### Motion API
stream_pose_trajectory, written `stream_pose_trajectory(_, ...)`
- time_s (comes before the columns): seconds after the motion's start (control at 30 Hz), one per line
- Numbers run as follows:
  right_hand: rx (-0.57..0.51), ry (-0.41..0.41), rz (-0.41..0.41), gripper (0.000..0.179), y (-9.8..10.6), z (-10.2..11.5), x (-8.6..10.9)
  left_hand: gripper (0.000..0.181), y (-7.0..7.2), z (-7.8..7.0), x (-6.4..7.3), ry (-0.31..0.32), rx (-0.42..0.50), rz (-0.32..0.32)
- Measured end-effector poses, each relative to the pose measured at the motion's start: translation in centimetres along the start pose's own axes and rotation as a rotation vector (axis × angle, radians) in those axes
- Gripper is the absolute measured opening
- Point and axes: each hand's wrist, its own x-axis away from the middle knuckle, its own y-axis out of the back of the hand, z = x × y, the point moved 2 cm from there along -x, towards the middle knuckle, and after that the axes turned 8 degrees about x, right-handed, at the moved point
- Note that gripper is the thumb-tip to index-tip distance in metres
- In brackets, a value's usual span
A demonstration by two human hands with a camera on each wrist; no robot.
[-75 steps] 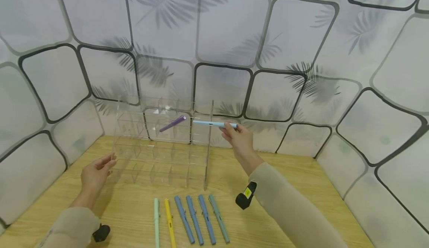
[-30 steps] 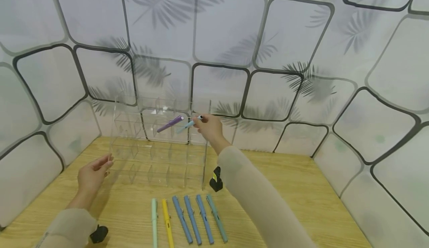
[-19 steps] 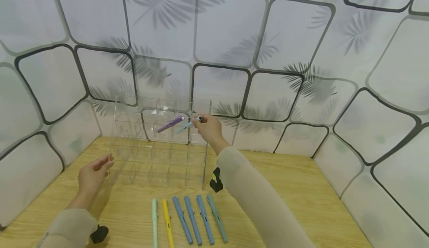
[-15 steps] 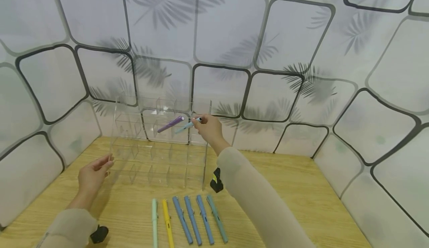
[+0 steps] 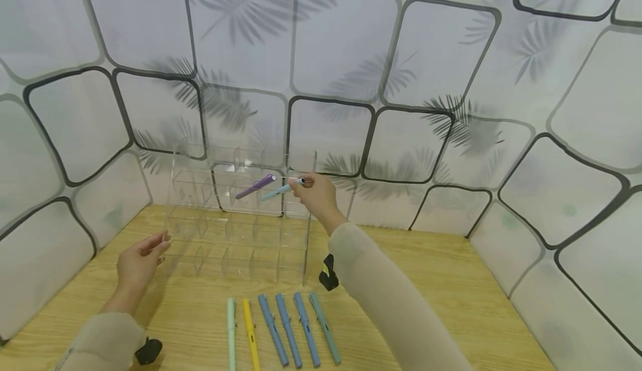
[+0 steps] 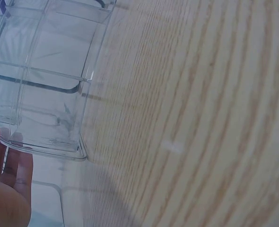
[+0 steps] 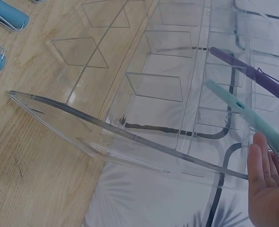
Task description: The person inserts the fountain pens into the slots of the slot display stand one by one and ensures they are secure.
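A clear acrylic pen rack (image 5: pixel 307 232) with divided tiers stands before me. My left hand (image 5: pixel 137 268) grips the edge of its left side panel; thumb and fingers meet there in the left wrist view (image 6: pixel 85 151). My right hand (image 5: pixel 317 195) pinches a light blue pen (image 5: pixel 276 193) near its capped end, over an upper tier towards the right. Tilted, the pen lies beside a purple pen (image 5: pixel 256 186), which rests in the rack. The right wrist view shows the pen's clip side near my fingers (image 7: pixel 256 165); whether its tip touches the rack I cannot tell.
On the wooden table (image 5: pixel 426 293) in front of the rack lie a mint pen (image 5: pixel 231 332), a yellow pen (image 5: pixel 251 335), several blue pens (image 5: pixel 273 329) and a grey-green pen (image 5: pixel 325 327). A patterned backdrop (image 5: pixel 341 53) rises behind and at both sides.
My right hand has carried the light blue pen leftwards from the rack's right side and angled it alongside the purple one. Lately it shifts slightly right and down. My left hand keeps its grip.
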Motion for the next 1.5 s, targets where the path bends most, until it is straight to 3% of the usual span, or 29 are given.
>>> stream_pose_trajectory(0.2,0.002,-0.018,-0.047,0.046,0.16,0.09,0.21,0.045,0.03,0.06,-0.03,0.005,-0.029,-0.008)
stream_pose_trajectory(0.57,-0.029,-0.011,-0.077,0.038,0.11,-0.06,-0.03,0.047,0.07,0.02,0.2,0.0,0.035,0.018)
stream_pose_trajectory(1.1,-0.041,0.078,-0.05,0.024,0.24,-0.06,-0.16,0.048,0.04,0.07,0.07,-0.016,0.036,0.023)
stream_pose_trajectory(1.5,-0.057,0.074,-0.022,0.037,0.39,-0.27,-0.21,0.047,0.01,0.15,0.06,-0.014,0.048,0.021)
